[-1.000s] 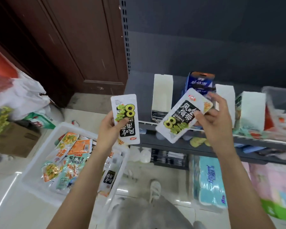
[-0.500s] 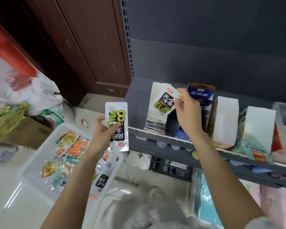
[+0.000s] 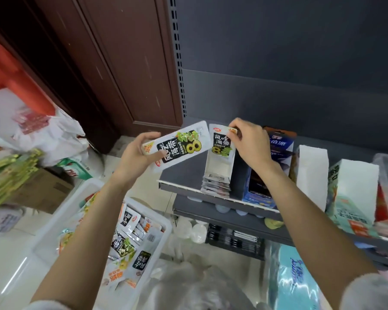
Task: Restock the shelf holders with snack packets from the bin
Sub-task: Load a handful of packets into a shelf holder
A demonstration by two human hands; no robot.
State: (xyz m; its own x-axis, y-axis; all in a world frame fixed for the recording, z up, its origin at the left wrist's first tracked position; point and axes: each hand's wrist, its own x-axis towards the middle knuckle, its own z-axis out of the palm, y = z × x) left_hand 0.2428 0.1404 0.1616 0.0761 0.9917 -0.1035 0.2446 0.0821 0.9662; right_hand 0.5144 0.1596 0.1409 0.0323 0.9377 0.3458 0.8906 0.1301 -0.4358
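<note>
Right hand [image 3: 252,145]: thumb and forefinger pinch the top edge of a packet [image 3: 222,145]. The remaining fingers are curled beside them. The packet stands upright, its lower part inside the open top of the white holder [image 3: 218,170] at the left end of the shelf [image 3: 184,175]. More packets of the same kind are stacked at the base of this holder.

Left hand [image 3: 136,154]: the fingers are clamped on a second packet [image 3: 178,146], thumb across the printed face and the other fingers behind its lower end. This packet lies nearly level, tilted up to the right. Its upper end is just beside the first packet; contact between the two cannot be determined.

Bin [image 3: 54,222]: a white tray on the floor below the left forearm, holding loose packets.

To the right of the white holder stand a blue box [image 3: 280,145], partly hidden by the right wrist, and further white holders.

Changes from 0.5 s ago:
- The right hand has lowered its packet into the holder; it previously held the packet against the holder's front, above the opening.
- The left hand has risen and moved right, towards the shelf.
- The left hand's packet has turned from upright to nearly level.
- Both grips are unchanged.
</note>
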